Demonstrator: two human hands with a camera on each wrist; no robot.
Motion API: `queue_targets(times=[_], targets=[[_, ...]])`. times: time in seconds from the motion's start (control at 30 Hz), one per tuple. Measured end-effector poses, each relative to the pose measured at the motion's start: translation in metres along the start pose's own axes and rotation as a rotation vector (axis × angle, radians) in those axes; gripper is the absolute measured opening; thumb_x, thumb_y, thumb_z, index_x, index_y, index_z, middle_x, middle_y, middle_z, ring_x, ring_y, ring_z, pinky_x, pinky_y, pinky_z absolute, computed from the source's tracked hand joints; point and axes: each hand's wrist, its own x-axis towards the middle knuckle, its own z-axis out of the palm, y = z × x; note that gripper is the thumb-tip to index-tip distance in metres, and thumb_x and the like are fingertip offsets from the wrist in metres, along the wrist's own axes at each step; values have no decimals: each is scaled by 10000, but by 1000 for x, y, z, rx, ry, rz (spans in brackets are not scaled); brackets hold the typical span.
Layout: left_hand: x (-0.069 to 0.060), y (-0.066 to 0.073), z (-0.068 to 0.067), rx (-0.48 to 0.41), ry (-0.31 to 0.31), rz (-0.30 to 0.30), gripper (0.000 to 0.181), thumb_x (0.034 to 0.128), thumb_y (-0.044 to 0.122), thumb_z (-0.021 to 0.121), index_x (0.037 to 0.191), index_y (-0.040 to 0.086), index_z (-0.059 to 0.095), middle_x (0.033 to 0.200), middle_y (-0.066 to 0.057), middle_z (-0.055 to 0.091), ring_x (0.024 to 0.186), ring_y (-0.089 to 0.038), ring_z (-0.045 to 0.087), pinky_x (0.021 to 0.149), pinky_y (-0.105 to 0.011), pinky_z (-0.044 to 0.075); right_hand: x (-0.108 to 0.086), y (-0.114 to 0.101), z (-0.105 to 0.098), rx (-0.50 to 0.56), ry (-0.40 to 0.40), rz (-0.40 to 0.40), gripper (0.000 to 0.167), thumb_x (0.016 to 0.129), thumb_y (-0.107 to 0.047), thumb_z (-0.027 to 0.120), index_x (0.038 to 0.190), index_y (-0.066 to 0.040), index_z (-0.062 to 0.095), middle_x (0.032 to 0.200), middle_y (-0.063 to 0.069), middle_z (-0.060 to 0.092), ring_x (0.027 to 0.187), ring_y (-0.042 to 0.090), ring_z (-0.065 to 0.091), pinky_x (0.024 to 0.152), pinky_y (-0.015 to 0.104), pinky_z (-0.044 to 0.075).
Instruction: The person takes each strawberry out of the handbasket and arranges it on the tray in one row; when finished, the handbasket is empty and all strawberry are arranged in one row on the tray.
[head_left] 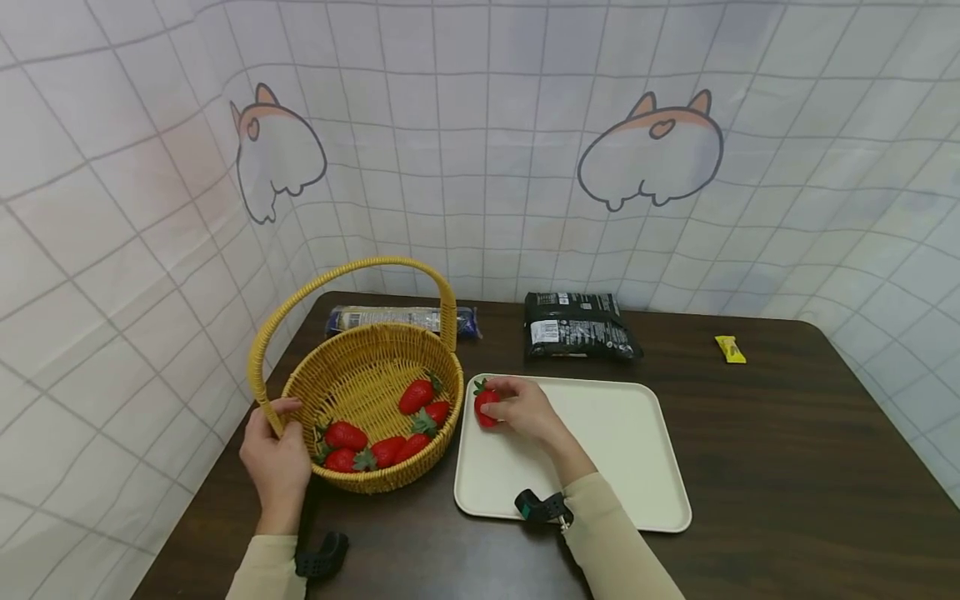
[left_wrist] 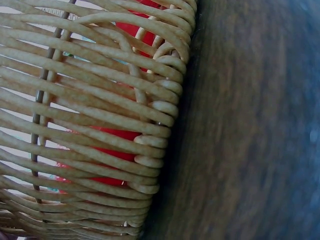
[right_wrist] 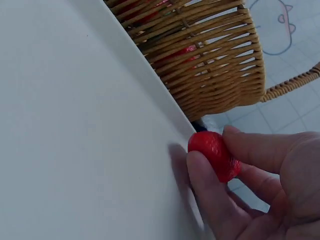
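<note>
A yellow wicker basket (head_left: 341, 383) with a tall hoop handle stands on the left of the table, with several red strawberries (head_left: 386, 451) inside. My left hand (head_left: 276, 467) grips the basket at its left side, where the handle (head_left: 258, 358) meets the rim. The left wrist view shows the woven side (left_wrist: 90, 105), not the fingers' hold. Thumb and fingers of my right hand (head_left: 528, 412) pinch one strawberry (right_wrist: 210, 150) above the left part of a white tray (head_left: 592, 450), beside the basket. Whether that strawberry touches the tray cannot be told.
Behind the basket lies a long packet in blue wrapping (head_left: 390, 317). A black package (head_left: 577, 327) is behind the tray, and a small yellow sachet (head_left: 730, 349) lies at the right. Gridded white cloth (head_left: 495, 167) hangs around the dark wooden table (head_left: 780, 467).
</note>
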Motion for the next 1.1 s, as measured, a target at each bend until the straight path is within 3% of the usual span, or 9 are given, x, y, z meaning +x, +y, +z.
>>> queue_targets(times=[0.2, 0.5, 0.9, 1.1], targets=[[0, -1, 0, -7, 3, 1, 282, 796, -157, 500, 946, -22, 697, 979, -120, 653, 920, -19, 529, 800, -188, 362, 1, 3, 2, 16, -8, 39, 397, 832, 16, 700, 1221, 12, 617, 1084, 181, 653, 596, 202, 614, 529, 335, 549], [-1, -1, -1, 4, 5, -4, 276, 796, -149, 495, 947, -26, 691, 975, -120, 652, 922, -30, 526, 797, -191, 350, 3, 6, 3, 30, 0, 32, 392, 819, 6, 720, 1199, 22, 623, 1044, 189, 641, 736, 219, 656, 610, 346, 573], [-1, 0, -1, -1, 5, -8, 272, 797, -145, 496, 947, -28, 691, 980, -127, 651, 932, -31, 521, 802, -193, 344, 1, 5, 4, 66, -15, 45, 344, 831, 13, 708, 1162, 52, 621, 993, 175, 624, 702, 193, 660, 647, 347, 577], [-1, 1, 0, -2, 5, 0, 264, 799, -147, 503, 943, -31, 691, 968, -122, 648, 918, -27, 520, 793, -193, 347, -1, 1, -3, 36, 0, 57, 333, 845, -28, 712, 1164, 31, 637, 962, 152, 643, 664, 187, 632, 639, 348, 574]])
